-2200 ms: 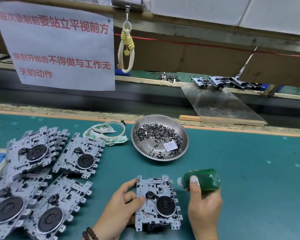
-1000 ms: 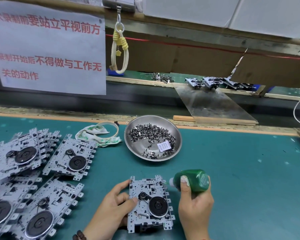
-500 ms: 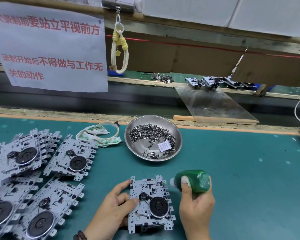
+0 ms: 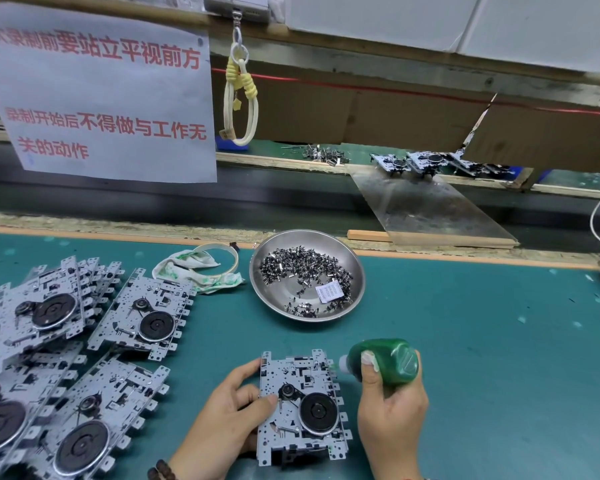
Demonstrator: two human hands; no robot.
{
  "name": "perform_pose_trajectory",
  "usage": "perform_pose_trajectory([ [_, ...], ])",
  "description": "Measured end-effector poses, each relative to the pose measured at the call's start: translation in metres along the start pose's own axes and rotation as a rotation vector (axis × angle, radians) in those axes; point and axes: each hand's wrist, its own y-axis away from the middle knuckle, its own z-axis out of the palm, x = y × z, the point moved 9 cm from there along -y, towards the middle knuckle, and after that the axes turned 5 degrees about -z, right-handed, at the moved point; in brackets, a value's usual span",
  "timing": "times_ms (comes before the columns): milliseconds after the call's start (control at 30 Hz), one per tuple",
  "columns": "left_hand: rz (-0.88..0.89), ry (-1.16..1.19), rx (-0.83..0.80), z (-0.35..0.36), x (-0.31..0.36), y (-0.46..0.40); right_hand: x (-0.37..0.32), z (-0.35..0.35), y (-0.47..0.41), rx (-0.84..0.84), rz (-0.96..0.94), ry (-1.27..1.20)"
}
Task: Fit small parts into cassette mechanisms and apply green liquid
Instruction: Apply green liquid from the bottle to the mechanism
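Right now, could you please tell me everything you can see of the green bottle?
The green bottle is small, looks like translucent plastic, and appears filled with green liquid. It lies tipped nearly on its side, its whitish nozzle pointing left at the top right corner of the cassette mechanism. The right hand grips it from below, thumb across its front. The left hand steadies the mechanism on the green mat.

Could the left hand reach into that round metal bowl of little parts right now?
Probably not straight away. The left hand grips the grey metal cassette mechanism it is steadying, so it would have to let go first. The bare green mat between it and the round steel bowl holds nothing in the way.
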Motion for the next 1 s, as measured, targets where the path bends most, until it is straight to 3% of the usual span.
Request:
perform_pose_trajectory([
  [1000, 0.009, -0.025, 0.001, -0.0047, -0.0047, -0.0052, 0.0066, 0.0025, 0.0020, -0.006, 0.068, -0.027],
])
